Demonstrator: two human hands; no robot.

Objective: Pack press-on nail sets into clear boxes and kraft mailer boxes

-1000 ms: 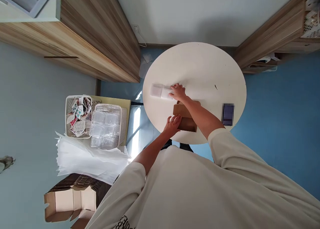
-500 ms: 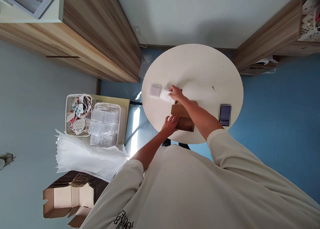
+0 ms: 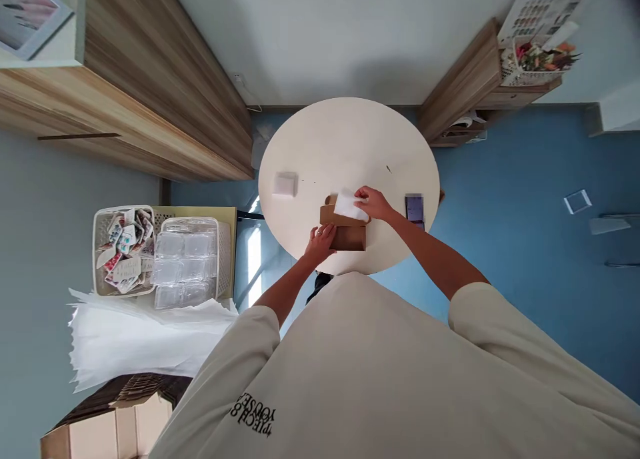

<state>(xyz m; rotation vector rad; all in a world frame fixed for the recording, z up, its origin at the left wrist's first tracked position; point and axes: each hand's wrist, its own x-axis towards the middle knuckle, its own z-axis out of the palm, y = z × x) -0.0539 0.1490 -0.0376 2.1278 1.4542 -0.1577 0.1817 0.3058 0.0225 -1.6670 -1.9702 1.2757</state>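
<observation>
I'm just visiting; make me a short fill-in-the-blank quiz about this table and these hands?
1. The right hand holds a flat rectangular item coloured ____.
2. The left hand touches the open brown cardboard box at its ____ end.
3. Around the round white table, the smooth floor is coloured ____.

Missing words: white; left; blue.
</observation>
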